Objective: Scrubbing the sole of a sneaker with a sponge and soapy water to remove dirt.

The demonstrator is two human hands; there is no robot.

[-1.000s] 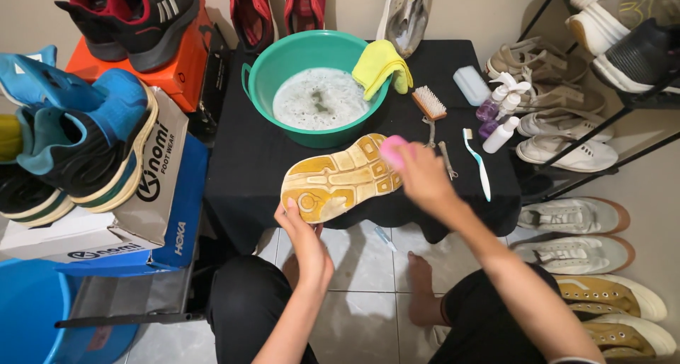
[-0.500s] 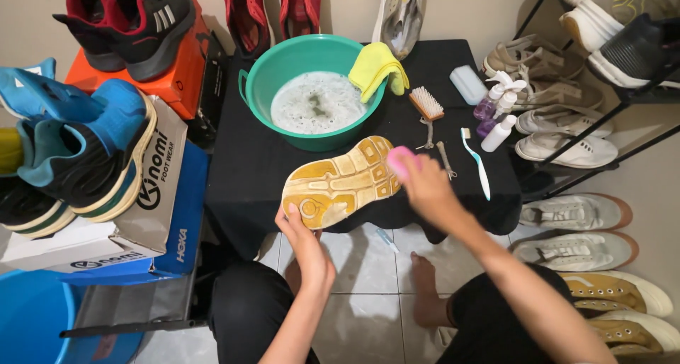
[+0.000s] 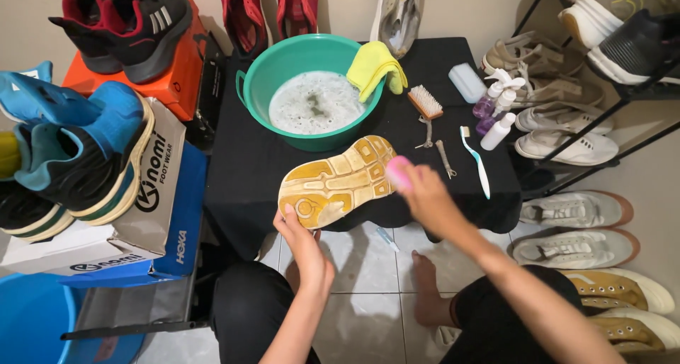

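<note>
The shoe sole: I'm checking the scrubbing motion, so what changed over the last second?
The right hand slid the pink brush slightly down along the yellow shoe sole, staying near its toe end. The left hand kept holding the heel end; the sole stayed turned upward. The green basin, the yellow cloth and the toothbrush stayed put.

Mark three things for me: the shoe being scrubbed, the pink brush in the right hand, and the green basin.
shoe (image 3: 333, 183), head view, on the middle of its yellowed sole.
pink brush (image 3: 397, 171), head view, on the pink body above the fingers.
green basin (image 3: 258, 77), head view, on its left rim.
</note>
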